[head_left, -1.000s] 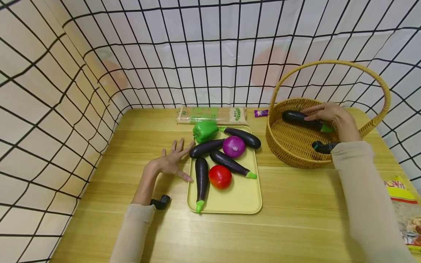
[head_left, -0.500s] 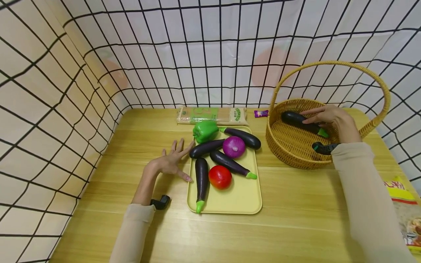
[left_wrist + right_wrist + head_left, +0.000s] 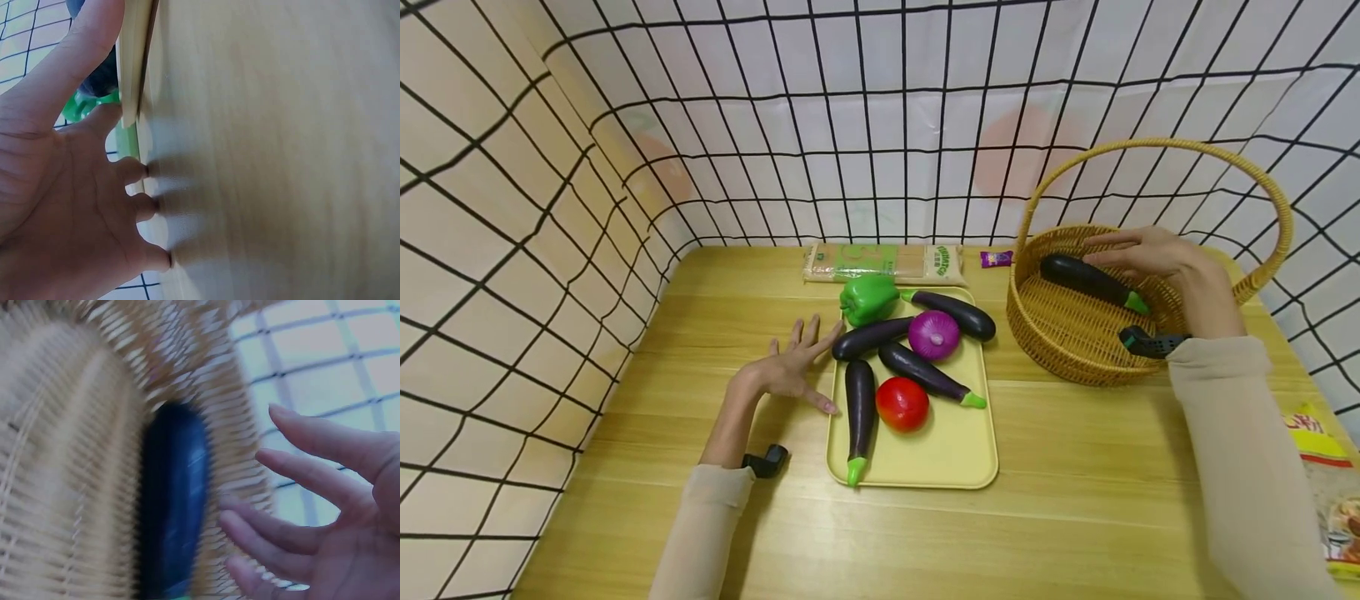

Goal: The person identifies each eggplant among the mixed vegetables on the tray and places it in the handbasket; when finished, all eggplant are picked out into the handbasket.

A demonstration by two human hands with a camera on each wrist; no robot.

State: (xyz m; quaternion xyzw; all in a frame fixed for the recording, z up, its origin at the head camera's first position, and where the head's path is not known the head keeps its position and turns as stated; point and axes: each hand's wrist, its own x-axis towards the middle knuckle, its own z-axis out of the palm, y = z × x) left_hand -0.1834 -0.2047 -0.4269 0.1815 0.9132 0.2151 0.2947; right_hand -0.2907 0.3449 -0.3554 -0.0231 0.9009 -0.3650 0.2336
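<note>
In the head view an eggplant (image 3: pixel 1086 277) with a green cap lies inside the wicker basket (image 3: pixel 1052 350). Above it hovers my right hand (image 3: pixel 1165 254), fingers loosely extended; the right wrist view shows a gap between those fingers and the eggplant (image 3: pixel 175 500). My left hand (image 3: pixel 790 367) is spread at the left side of the yellow tray (image 3: pixel 940 458), its fingertips down on the table and its thumb at the tray's edge. On that tray lie several eggplants (image 3: pixel 860 408), a red tomato (image 3: pixel 902 405), a purple onion (image 3: pixel 933 335) and a green bell pepper (image 3: pixel 868 298).
Behind the tray lies a noodle packet (image 3: pixel 883 262), with a small purple wrapper (image 3: pixel 996 259) to its right. The basket's tall handle (image 3: pixel 1157 143) arches over the right hand. A printed food bag (image 3: pixel 1330 492) sits at the right edge. Black netting (image 3: pixel 902 125) surrounds the table.
My right hand has let go of the eggplant and lifted slightly away to the right. The eggplant, turned a little earlier, now rests in the basket. My left hand has stayed put.
</note>
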